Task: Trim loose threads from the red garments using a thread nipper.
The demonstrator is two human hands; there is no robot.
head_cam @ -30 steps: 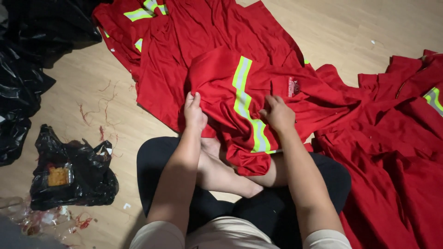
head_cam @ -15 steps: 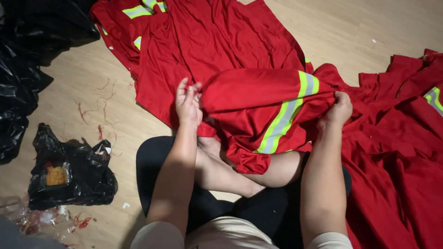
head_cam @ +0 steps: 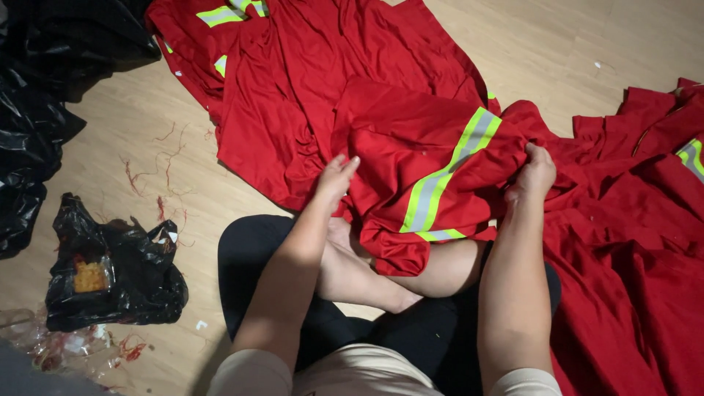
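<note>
The fingers of the left hand are laid flat and loosely spread on the near edge of a red garment sleeve, pressing it down rather than pinching it. The fingers of the right hand are curled tight around the far end of the same sleeve, where the cloth is bunched in the grip. Between the two hands the sleeve is drawn across the person's crossed legs, and its yellow-and-grey reflective band is shown running slantwise over the folded cloth. The rest of the red work jacket is spread on the wooden floor beyond the hands. A heap of further red garments lies to the right, touching the jacket. Judged from this, the sleeve is only partly folded in, the body of the jacket is not yet folded, and the heap is untouched. To the left a small black plastic bag and loose red threads are seen on the floor.
</note>
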